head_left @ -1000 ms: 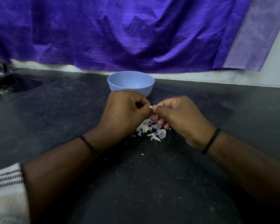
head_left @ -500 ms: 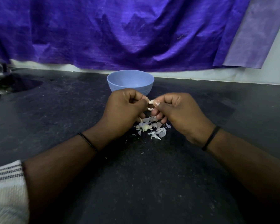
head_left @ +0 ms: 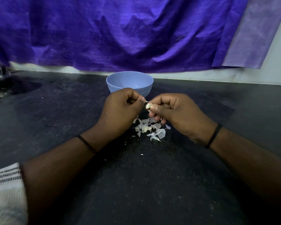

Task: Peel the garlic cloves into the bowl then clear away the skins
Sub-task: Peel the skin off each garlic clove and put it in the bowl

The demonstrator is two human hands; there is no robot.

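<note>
One blue bowl [head_left: 129,83] stands at the frame's centre, and two hands, left [head_left: 120,109] and right [head_left: 177,111], hover just below it. One garlic clove [head_left: 149,105] sits between them, with one pile of skins [head_left: 150,128] beneath, its pieces too many to count.

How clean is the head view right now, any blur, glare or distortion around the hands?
Head view: dim, even light; garlic clove and both hands sharp; striped sleeve at the lower left blurred; wide-angle bend curves the counter's back edge; faint sheen on the counter at far left; no glare on the blue bowl.
</note>
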